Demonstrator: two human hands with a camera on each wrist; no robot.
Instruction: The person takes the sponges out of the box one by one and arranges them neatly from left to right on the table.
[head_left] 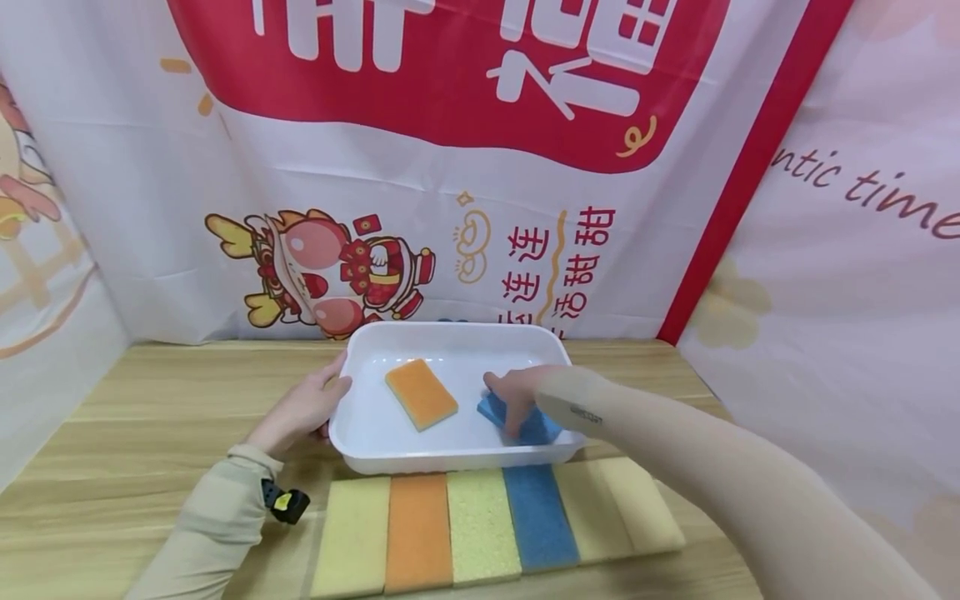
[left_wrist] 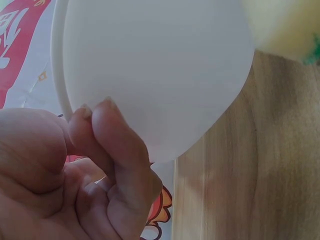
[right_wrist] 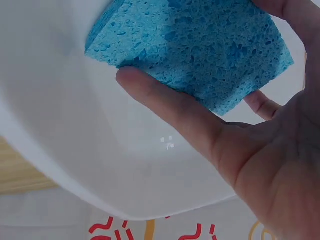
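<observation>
A white plastic tub [head_left: 450, 460] stands on the wooden table, with its left end held by my left hand [head_left: 311, 404]. In the left wrist view, the thumb and fingers of that hand [left_wrist: 115, 150] pinch the tub's edge [left_wrist: 160, 65]. Inside the tub at the right, my right hand [head_left: 519, 393] grips a blue sponge [head_left: 542, 428]. The right wrist view shows this porous blue sponge [right_wrist: 195, 55] between the thumb and fingers, tilted over the tub's white inside. An orange sponge [head_left: 422, 393] lies flat in the left half of the tub.
In front of the tub lies a row of sponges: yellow [head_left: 352, 533], orange [head_left: 418, 533], speckled pale yellow [head_left: 483, 529], blue [head_left: 542, 518], then two more yellowish ones [head_left: 641, 508] at the right. Printed cloth [head_left: 390, 183] hangs right behind the tub and along both sides.
</observation>
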